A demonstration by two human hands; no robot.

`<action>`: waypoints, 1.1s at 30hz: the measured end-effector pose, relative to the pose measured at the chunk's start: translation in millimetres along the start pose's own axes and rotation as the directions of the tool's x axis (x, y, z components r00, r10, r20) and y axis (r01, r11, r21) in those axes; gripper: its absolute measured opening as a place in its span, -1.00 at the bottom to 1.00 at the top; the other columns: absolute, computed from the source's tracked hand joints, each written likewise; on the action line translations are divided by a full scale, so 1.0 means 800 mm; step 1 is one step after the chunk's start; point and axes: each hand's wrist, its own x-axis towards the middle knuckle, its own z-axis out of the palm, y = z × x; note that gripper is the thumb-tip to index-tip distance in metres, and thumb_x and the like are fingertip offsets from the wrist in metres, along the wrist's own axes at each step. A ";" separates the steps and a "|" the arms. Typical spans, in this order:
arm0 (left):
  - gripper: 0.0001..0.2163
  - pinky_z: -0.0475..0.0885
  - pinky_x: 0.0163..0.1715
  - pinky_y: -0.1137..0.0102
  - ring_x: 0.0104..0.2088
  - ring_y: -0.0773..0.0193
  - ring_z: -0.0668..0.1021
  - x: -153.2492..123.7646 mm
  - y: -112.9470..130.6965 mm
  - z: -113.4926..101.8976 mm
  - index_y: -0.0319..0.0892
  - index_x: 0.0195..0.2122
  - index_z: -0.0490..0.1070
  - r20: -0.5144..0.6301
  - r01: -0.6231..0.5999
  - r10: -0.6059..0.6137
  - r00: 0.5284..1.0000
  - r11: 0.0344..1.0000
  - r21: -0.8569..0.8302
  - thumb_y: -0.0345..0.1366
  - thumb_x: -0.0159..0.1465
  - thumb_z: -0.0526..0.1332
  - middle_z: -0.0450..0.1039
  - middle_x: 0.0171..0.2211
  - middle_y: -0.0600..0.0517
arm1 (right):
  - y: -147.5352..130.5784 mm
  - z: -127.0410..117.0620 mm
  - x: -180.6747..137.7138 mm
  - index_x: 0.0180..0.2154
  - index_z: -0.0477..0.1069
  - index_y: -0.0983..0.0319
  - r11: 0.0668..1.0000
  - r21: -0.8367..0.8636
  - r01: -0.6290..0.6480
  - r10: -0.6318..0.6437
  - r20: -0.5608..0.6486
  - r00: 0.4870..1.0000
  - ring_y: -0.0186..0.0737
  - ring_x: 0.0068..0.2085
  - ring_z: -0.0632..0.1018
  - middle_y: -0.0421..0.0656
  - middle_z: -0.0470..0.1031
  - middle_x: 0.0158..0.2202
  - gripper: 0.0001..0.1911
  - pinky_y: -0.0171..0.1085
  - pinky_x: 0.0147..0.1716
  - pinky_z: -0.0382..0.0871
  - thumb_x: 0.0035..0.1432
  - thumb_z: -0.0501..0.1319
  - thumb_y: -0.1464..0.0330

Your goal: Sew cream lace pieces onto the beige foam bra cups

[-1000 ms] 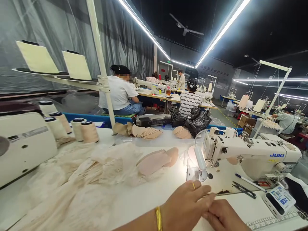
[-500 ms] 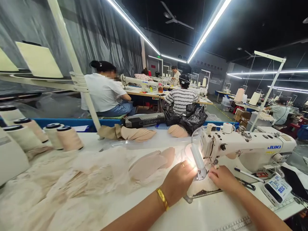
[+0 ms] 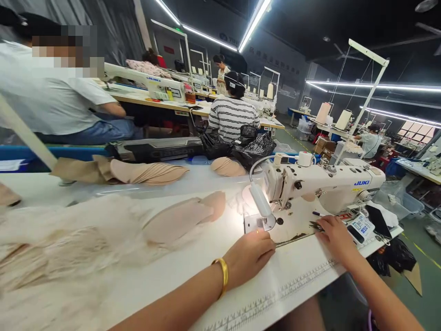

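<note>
My left hand (image 3: 250,253), with a gold bangle and a ring, rests on the white table (image 3: 193,271) just in front of the needle plate, fingers curled under and nothing visible in them. My right hand (image 3: 336,236) lies to the right on the machine bed, fingertips pinched on a pair of black snips (image 3: 315,225). The white JUKI sewing machine (image 3: 324,184) stands behind both hands, and its small lamp (image 3: 261,207) lights the needle area. Beige padded pieces (image 3: 172,220) lie left of the machine.
A heap of cream lace (image 3: 69,243) covers the table's left. Stacked beige cups (image 3: 148,172) and a black plastic bag (image 3: 251,149) sit at the back. A control panel (image 3: 360,226) lies by the machine. People in white (image 3: 51,105) and striped (image 3: 230,119) shirts sit beyond.
The view has swung right and down. My right hand moved from the needle area rightwards to the snips. My left hand drew back a little from the lamp onto the table.
</note>
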 end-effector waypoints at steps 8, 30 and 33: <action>-0.74 0.25 -0.41 0.42 -0.43 0.27 0.38 0.008 0.003 0.002 -0.18 -0.51 0.39 0.029 0.137 -0.140 0.990 0.986 0.092 -0.58 0.29 0.12 0.38 -0.49 0.07 | -0.011 0.005 0.000 -0.14 0.39 0.22 0.996 0.035 -0.081 0.080 0.031 0.996 -0.06 -0.23 0.56 -0.03 0.54 -0.27 -0.74 -0.22 -0.28 0.33 0.42 -0.07 0.44; -0.83 0.33 -0.36 0.40 -0.41 0.26 0.50 0.017 -0.007 -0.004 -0.15 -0.45 0.47 -0.063 0.453 -0.452 0.890 0.891 -0.002 -0.49 0.24 0.19 0.50 -0.48 0.09 | -0.064 0.041 0.015 -0.27 0.44 0.12 0.984 -0.173 0.045 -0.022 0.134 0.991 -0.11 -0.38 0.58 -0.16 0.61 -0.39 -0.79 -0.24 -0.43 0.13 0.43 0.11 0.26; -0.79 0.30 -0.40 0.40 -0.44 0.26 0.47 0.027 -0.023 -0.005 -0.16 -0.55 0.39 -0.123 0.563 -0.560 0.819 0.827 -0.013 -0.52 0.21 0.16 0.45 -0.56 0.07 | -0.034 0.037 0.020 -0.16 0.52 0.13 0.968 -0.247 0.045 -0.056 -0.036 0.998 0.09 -0.17 0.58 0.02 0.60 -0.15 -0.83 -0.13 -0.26 0.31 0.35 0.18 0.24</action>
